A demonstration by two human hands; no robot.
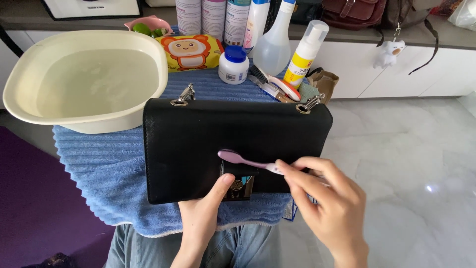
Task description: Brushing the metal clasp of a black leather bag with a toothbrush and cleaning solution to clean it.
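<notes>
Black handbag (233, 144) lies flat on the blue towel (99, 173), dead centre of view, flap side up w/ the metal clasp (238, 186) down near its 6 o'clock edge. Right hand (327, 208) comes in from 4 o'clock, fingers pinched together on the handle of a pink toothbrush (245, 160), brush head resting on the leather just above the clasp. Left hand (203, 218) comes up from 6 o'clock, thumb pressed on the flap right beside the clasp, other fingers tucked under the bag's edge, so it's clamping the bag steady. Good setup: that thumb wants to stay close to the brush so the flap doesn't ripple. Judging by the grip, short light strokes suit best, bristles flat, working around the clasp, not over it. Can't tell if the bristles are wet or carry any cleaner, head's too small in view. Cream basin (84, 79) of water sits at 10 o'clock, touching the towel, close enough for a dip w/o stretching. Spray bottle (272, 44), white-and-yellow pump bottle (306, 52) and small blue-capped jar (233, 64) line up at 12, near the bag's top edge. Mind drips near the strap rings (303, 107).
</notes>
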